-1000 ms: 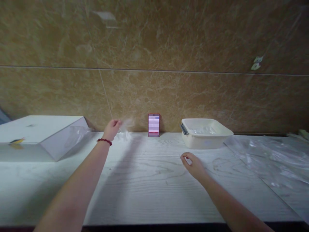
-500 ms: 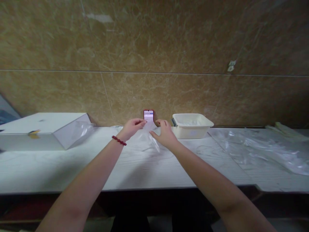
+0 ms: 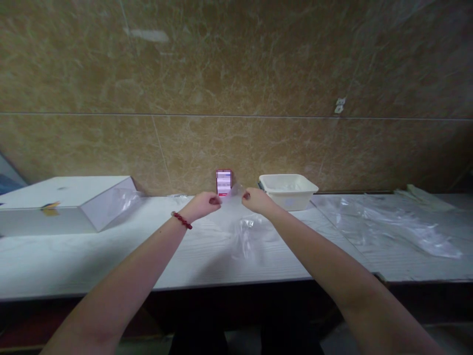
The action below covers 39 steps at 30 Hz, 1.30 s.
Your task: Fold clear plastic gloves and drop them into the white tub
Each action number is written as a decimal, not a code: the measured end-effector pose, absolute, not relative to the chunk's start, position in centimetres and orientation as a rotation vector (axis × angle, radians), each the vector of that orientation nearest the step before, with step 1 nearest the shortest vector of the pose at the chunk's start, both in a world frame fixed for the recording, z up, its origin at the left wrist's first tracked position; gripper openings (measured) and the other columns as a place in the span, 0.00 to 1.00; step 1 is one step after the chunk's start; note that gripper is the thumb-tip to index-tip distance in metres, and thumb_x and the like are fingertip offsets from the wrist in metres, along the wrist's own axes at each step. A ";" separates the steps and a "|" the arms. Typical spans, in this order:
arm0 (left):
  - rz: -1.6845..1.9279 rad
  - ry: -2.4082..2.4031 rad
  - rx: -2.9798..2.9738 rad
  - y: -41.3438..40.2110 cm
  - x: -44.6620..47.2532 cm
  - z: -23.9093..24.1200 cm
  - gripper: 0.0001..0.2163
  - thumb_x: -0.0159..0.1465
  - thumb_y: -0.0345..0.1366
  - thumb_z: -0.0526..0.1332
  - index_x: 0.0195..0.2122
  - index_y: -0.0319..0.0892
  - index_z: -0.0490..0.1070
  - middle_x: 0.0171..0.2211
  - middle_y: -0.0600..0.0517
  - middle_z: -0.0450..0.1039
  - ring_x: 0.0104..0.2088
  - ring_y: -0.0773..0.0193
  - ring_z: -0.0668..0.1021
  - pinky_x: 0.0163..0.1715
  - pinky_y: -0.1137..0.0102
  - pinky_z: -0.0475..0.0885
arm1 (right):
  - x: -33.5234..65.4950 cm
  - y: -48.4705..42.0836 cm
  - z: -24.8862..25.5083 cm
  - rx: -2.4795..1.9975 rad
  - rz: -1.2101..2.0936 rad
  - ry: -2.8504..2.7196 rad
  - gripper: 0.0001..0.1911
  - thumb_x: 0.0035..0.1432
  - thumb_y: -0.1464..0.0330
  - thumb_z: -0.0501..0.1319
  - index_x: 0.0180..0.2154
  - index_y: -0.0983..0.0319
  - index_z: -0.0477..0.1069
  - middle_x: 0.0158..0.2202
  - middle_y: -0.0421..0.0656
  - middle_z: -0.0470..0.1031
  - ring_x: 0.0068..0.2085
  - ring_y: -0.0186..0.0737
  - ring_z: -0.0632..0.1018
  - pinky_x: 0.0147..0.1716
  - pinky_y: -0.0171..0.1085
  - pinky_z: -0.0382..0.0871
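Note:
Between my hands a clear plastic bag (image 3: 232, 212) is stretched out, its lower part hanging down toward the tabletop. My left hand (image 3: 204, 204), with a red bead bracelet (image 3: 182, 220) at the wrist, is closed in a pinch on the bag's left edge. On the opposite edge my right hand (image 3: 255, 199) pinches the plastic with curled fingers. Just behind the bag, a phone (image 3: 223, 182) in a red case leans upright against the wall, its screen lit. Whether anything is inside the bag, I cannot tell.
A cream plastic tub (image 3: 295, 199) holding clear plastic stands right of my hands. Clear plastic sheets (image 3: 391, 224) lie spread farther right. On the left sits a large white box (image 3: 70, 197), with crumpled plastic (image 3: 125, 199) by its side. The marbled wall (image 3: 236, 143) borders the white table (image 3: 177, 268).
My right hand has gone from spread fingers to a pinch. The bag is now drawn out wider between both hands and hangs lower. The view has shifted slightly.

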<state>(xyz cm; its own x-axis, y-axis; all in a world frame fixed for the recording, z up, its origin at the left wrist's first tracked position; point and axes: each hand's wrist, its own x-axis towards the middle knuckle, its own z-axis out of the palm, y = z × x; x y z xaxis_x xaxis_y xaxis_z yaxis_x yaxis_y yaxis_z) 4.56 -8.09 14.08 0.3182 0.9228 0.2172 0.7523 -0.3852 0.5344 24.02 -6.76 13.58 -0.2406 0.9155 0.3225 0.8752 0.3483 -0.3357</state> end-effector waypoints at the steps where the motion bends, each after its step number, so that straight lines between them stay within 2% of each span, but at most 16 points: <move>1: 0.722 1.493 2.182 -7.8 4.3 14.0 0.10 0.48 0.39 0.56 0.28 0.39 0.70 0.26 0.51 0.72 0.28 0.64 0.72 0.27 0.72 0.65 | 24.5 -6.4 13.3 -1.591 0.122 -2.156 0.06 0.44 0.72 0.55 0.27 0.63 0.69 0.29 0.42 0.73 0.32 0.35 0.72 0.29 0.29 0.61; 4: 0.807 1.494 1.983 -7.0 3.9 14.1 0.11 0.50 0.39 0.55 0.31 0.39 0.69 0.26 0.51 0.71 0.27 0.66 0.72 0.22 0.75 0.64 | 25.5 -5.1 12.4 -1.670 0.175 -2.114 0.07 0.42 0.74 0.55 0.27 0.63 0.69 0.27 0.42 0.73 0.29 0.34 0.73 0.28 0.29 0.62; 8: 0.894 1.534 1.802 -5.6 3.8 14.2 0.09 0.51 0.39 0.56 0.31 0.41 0.66 0.27 0.51 0.70 0.29 0.65 0.73 0.15 0.79 0.60 | 25.7 -3.2 11.2 -1.748 0.467 -2.014 0.08 0.41 0.76 0.56 0.28 0.64 0.69 0.27 0.42 0.73 0.21 0.31 0.72 0.21 0.28 0.62; 11: 0.989 1.509 1.650 -4.3 3.9 13.9 0.07 0.51 0.35 0.56 0.32 0.42 0.65 0.29 0.52 0.69 0.31 0.65 0.74 0.15 0.80 0.62 | 25.4 -1.9 10.6 -1.739 0.586 -1.972 0.10 0.40 0.79 0.57 0.28 0.64 0.69 0.28 0.41 0.73 0.23 0.31 0.72 0.19 0.27 0.62; 16: 1.195 1.407 1.353 -2.5 4.6 12.7 0.11 0.52 0.27 0.57 0.37 0.43 0.61 0.29 0.53 0.66 0.27 0.68 0.74 0.19 0.77 0.67 | 25.5 0.0 10.9 -1.755 0.399 -2.099 0.18 0.34 0.80 0.62 0.33 0.64 0.69 0.32 0.41 0.73 0.30 0.33 0.73 0.24 0.26 0.63; 20: 1.350 1.278 1.097 -1.2 5.5 11.7 0.11 0.55 0.24 0.52 0.37 0.43 0.57 0.27 0.55 0.63 0.23 0.73 0.72 0.23 0.73 0.71 | 25.2 0.7 11.6 -1.813 0.227 -2.273 0.23 0.32 0.78 0.65 0.36 0.65 0.68 0.36 0.44 0.72 0.35 0.37 0.73 0.28 0.28 0.63; 23: 1.489 1.214 1.034 0.0 6.0 11.0 0.11 0.55 0.22 0.49 0.36 0.44 0.57 0.26 0.57 0.61 0.23 0.75 0.70 0.26 0.69 0.73 | 24.5 0.7 11.7 -1.863 0.130 -2.331 0.17 0.40 0.77 0.61 0.37 0.66 0.67 0.37 0.47 0.72 0.37 0.39 0.73 0.31 0.30 0.63; 26: 1.590 1.194 1.099 1.2 6.1 10.4 0.11 0.55 0.22 0.48 0.37 0.45 0.57 0.27 0.57 0.60 0.23 0.75 0.70 0.25 0.69 0.73 | 23.9 0.6 11.5 -1.822 0.049 -2.341 0.13 0.47 0.78 0.53 0.38 0.67 0.66 0.38 0.50 0.71 0.40 0.40 0.72 0.35 0.32 0.62; 32: 1.707 1.243 1.312 1.9 5.9 10.7 0.11 0.56 0.26 0.50 0.39 0.46 0.58 0.33 0.54 0.61 0.24 0.73 0.72 0.20 0.73 0.73 | 24.1 0.7 11.7 -1.822 -0.200 -2.259 0.12 0.52 0.77 0.47 0.37 0.66 0.65 0.38 0.51 0.69 0.40 0.41 0.71 0.36 0.35 0.64; 35: 1.742 1.301 1.423 1.5 5.7 11.6 0.11 0.57 0.29 0.50 0.41 0.46 0.58 0.35 0.53 0.61 0.22 0.73 0.72 0.18 0.74 0.72 | 24.4 1.7 11.8 -1.781 -0.095 -2.185 0.09 0.50 0.77 0.50 0.33 0.65 0.67 0.35 0.49 0.71 0.39 0.39 0.72 0.36 0.34 0.64; 39: 1.758 1.430 1.591 0.6 5.2 12.9 0.14 0.58 0.32 0.49 0.45 0.48 0.56 0.36 0.52 0.63 0.20 0.74 0.71 0.19 0.75 0.70 | 24.1 3.1 11.3 -1.677 0.433 -1.954 0.06 0.45 0.76 0.55 0.29 0.64 0.67 0.29 0.43 0.72 0.30 0.35 0.74 0.29 0.30 0.66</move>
<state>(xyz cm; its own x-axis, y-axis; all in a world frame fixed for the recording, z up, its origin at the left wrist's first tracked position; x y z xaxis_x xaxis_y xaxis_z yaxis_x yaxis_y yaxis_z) 5.21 0.58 12.85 -0.2939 0.8040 0.5169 0.3422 -0.4164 0.8423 24.08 3.14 11.27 -0.0942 0.9791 0.1802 0.8111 0.1804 -0.5564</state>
